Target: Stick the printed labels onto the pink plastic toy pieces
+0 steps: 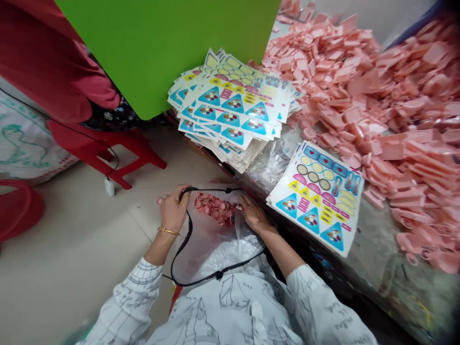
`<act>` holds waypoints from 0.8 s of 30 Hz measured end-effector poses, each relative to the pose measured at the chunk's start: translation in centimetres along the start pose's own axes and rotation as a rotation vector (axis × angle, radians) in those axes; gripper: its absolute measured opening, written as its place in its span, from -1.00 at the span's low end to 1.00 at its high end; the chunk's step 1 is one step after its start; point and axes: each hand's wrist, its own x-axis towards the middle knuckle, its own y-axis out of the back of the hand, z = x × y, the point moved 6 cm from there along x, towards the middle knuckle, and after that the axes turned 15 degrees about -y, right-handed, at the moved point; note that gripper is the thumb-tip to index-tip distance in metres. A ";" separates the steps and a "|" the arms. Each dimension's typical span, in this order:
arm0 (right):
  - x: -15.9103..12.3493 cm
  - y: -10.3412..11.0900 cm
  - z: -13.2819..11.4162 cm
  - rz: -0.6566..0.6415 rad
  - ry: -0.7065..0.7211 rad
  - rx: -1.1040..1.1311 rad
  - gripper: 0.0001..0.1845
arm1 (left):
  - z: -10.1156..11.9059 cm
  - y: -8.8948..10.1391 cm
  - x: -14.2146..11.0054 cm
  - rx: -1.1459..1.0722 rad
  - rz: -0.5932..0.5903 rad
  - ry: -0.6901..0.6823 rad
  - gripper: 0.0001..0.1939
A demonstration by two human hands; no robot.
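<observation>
A clear plastic bag (212, 256) stands wide at its mouth in front of my lap, a black cord running round its rim. Many small pink plastic pieces (215, 209) lie inside, toward the far side. My left hand (174, 211), with a gold bangle at the wrist, is closed on the bag's left rim by the cord. On the opposite side, my right hand (254, 214) grips the bag's right rim close to the table edge; its fingertips are partly hidden. A stack of printed sticker sheets (316, 196) lies on the table just right of that hand.
A taller, fanned pile of sticker sheets (233, 105) sits at the table's corner beside a green board (172, 43). A large heap of pink plastic parts (359, 86) spreads over the table (377, 258). At left are a red stool (108, 148), red basin (21, 211) and another person's red clothing (61, 62).
</observation>
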 end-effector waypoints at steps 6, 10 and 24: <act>-0.9 -0.1 0.0 0.105 0.170 0.105 -0.37 | 1.5 -0.6 1.5 0.080 0.023 -0.089 -0.73; 1.4 -0.3 -1.1 0.042 0.148 0.033 -0.34 | 3.4 -1.1 3.0 0.093 0.028 -0.165 -0.73; 3.5 -2.9 1.7 -0.019 -0.163 -0.036 -0.34 | 3.9 -1.0 4.9 0.099 0.068 -0.118 -0.73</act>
